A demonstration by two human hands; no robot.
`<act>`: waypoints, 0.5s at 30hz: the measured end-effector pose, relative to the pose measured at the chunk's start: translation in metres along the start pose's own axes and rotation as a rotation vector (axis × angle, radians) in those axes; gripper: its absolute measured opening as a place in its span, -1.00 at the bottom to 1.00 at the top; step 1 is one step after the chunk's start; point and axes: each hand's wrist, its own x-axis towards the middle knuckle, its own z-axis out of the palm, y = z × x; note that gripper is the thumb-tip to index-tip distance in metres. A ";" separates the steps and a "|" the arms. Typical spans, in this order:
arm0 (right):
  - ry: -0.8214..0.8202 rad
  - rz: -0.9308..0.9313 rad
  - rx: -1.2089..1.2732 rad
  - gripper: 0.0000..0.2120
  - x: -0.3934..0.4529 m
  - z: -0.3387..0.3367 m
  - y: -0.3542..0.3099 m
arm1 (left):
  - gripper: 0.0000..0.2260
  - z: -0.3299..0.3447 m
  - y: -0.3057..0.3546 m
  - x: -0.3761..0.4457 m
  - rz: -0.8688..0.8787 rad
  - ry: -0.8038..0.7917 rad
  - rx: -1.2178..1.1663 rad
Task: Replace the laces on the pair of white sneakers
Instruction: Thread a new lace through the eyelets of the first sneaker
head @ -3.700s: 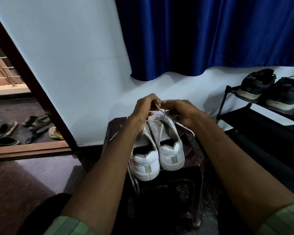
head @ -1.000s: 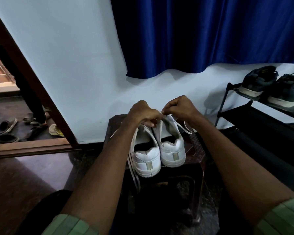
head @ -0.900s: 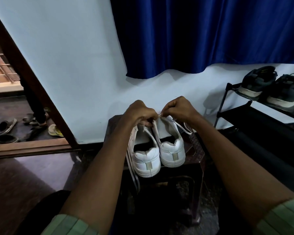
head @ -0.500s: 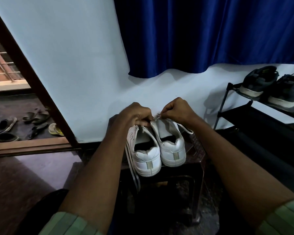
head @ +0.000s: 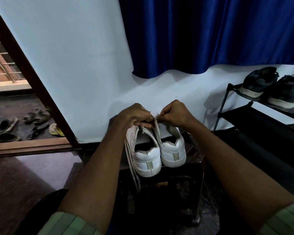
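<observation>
Since the earlier frames my two hands had dropped from above the shoes to their tongues, and the sneakers had slid slightly toward the stool's (head: 196, 150) left edge.

Working left to right: a flat white lace (head: 132, 168) hung limp off the stool's front-left edge beside the left sneaker (head: 145, 155), loose rather than threaded as far as I could see. My left hand (head: 134, 116) was curled over that sneaker's tongue, fingers bent and gripping the upper. My right hand (head: 175, 112) pinched something thin between thumb and forefinger, likely a lace end, above the right sneaker (head: 172, 148).

I judged lacing barely underway; the eyelets were hidden behind my hands. Both shoes looked like smooth faux leather with padded collars and grey heel tabs; the stool was dark moulded plastic.
</observation>
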 end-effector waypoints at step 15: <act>-0.003 0.021 0.175 -0.81 0.004 -0.030 0.009 | -0.85 -0.007 0.005 -0.003 0.065 0.133 0.094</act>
